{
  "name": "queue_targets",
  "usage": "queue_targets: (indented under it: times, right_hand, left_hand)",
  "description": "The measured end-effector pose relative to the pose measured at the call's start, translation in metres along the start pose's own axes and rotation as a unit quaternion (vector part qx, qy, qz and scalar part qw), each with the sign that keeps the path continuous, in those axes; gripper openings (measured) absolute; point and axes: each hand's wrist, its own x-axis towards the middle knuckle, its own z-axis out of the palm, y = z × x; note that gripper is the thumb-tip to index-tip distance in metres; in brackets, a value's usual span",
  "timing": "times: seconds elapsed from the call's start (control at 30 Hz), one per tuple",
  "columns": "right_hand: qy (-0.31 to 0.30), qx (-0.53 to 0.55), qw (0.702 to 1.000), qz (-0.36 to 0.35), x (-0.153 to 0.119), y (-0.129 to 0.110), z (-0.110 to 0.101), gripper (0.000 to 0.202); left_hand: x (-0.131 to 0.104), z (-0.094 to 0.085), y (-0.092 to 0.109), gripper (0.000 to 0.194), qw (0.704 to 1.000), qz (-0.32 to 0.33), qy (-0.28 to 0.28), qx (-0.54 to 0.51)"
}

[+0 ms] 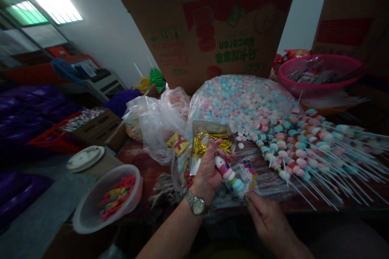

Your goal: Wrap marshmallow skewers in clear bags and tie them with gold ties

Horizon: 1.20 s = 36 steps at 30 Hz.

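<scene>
My left hand (209, 166), with a watch at the wrist, reaches over the front of a small box of gold twist ties (212, 143). Its fingers curl by the top end of a candy skewer (229, 174) of pink, white, green and blue pieces; what the fingertips hold is too small to make out. At the skewer's lower end, my right hand (264, 214) has thumb and fingers pinched together on it. Beneath the skewer lie clear printed bags (247, 172).
Many candy skewers (300, 149) lie at the right, beside a large bag of pastel candies (237, 101). A bowl of gummies (138, 186) stands at the left. Behind are a cardboard box (212, 32) and a pink basket (322, 87).
</scene>
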Motion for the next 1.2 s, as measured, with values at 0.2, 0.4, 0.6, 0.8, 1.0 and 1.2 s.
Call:
queue_targets:
  times: [0.2,0.4,0.6,0.8,1.0,1.2]
  right_hand:
    - [0.088,-0.189,0.977,-0.049,-0.002,0.013,0.016,0.033]
    - [0.016,0.005,1.0,0.002,-0.003,0.006,-0.002,0.033]
    - [-0.006,0.127,0.99,0.064,-0.003,0.002,-0.009,0.032]
    - [0.031,0.103,0.993,0.051,-0.006,0.006,-0.001,0.031]
    - [-0.027,0.084,0.996,0.029,-0.003,0.005,-0.013,0.033]
    - [-0.09,0.167,0.978,0.091,0.0,0.007,-0.03,0.034]
  left_hand:
    - [-0.001,-0.003,-0.011,0.044,0.999,-0.009,0.047,0.006]
    - [0.006,-0.018,0.015,0.037,0.996,-0.049,-0.062,0.037]
    - [0.013,-0.014,0.021,0.017,0.994,-0.04,-0.095,-0.02]
    - [0.011,-0.003,0.016,0.024,0.998,-0.007,0.015,-0.059]
    - [0.008,-0.004,0.019,0.02,0.999,-0.015,0.031,0.018]
    - [0.004,-0.001,0.018,0.013,0.988,0.01,0.018,0.151]
